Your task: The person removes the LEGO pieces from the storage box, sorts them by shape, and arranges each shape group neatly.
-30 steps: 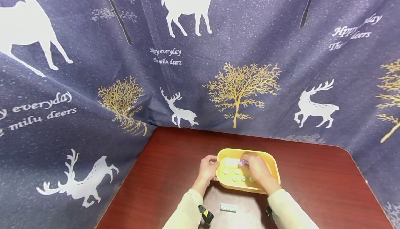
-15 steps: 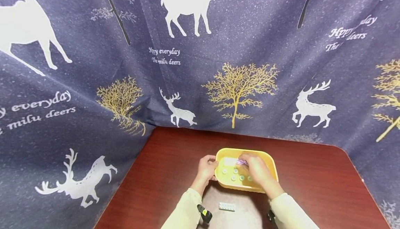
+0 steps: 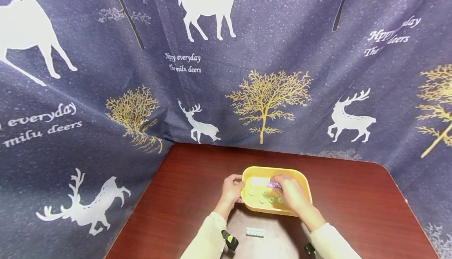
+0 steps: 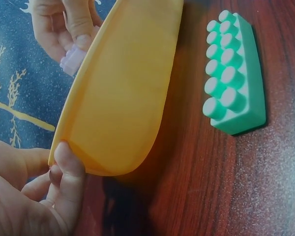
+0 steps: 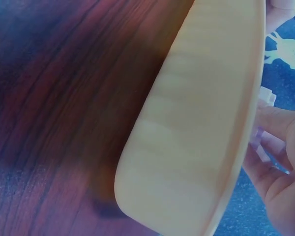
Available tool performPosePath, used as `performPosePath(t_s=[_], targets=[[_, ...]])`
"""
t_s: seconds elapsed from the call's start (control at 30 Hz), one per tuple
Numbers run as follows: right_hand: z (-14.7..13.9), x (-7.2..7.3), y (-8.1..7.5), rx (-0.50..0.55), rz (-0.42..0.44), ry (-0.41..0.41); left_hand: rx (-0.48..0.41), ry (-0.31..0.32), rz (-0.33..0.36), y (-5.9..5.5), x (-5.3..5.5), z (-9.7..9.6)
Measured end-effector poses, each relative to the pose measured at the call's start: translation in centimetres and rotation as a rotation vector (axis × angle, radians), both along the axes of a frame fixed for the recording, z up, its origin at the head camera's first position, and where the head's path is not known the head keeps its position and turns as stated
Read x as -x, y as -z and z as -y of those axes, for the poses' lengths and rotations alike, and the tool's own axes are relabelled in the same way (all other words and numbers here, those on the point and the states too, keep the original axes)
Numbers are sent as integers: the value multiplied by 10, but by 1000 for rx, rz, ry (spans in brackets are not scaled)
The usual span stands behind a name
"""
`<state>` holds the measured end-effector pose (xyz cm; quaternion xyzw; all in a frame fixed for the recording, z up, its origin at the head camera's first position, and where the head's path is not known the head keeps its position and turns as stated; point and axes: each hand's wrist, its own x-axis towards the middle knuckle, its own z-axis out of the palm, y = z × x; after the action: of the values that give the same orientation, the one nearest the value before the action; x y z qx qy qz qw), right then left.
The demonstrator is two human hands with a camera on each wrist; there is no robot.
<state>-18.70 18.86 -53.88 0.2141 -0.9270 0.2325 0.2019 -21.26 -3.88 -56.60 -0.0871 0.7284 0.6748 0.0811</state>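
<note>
My left hand (image 3: 232,190) grips the left end of a yellow plastic basin (image 3: 272,210), thumb and fingers about its rim. My right hand (image 3: 292,192) pinches a translucent purple toy building block (image 3: 273,184), which appears just over the basin. Fingers hide part of the block; its studded end (image 4: 73,60) shows past the rim in the left wrist view. Inside the basin lie several small round pale pieces (image 3: 262,200) and a whitish rectangular piece (image 3: 259,181), too small to identify. In front, a green studded building block (image 4: 243,73) lies on the table, touched by neither hand.
The basin stands on a reddish-brown wooden table (image 3: 197,161). A dark blue cloth (image 3: 212,94) printed with deer and trees hangs behind and at the left. Both forearms reach in from the front, on either side of the green block.
The head view has shifted slightly, so everything sits a little further left. My right forearm has swung slightly to the right. Both hands keep their holds on the basin and purple block.
</note>
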Motion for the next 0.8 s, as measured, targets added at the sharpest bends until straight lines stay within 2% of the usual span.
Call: performPosePath(t_s=[0.37, 0.63, 0.8], targets=[[3, -21, -9, 10, -58, -10, -4, -1, 0, 2, 0, 1], [1, -41, -11, 12, -49, 6, 7, 3, -5, 3, 0, 0], [1, -54, -11, 40, -95, -12, -11, 4, -16, 3, -1, 0]])
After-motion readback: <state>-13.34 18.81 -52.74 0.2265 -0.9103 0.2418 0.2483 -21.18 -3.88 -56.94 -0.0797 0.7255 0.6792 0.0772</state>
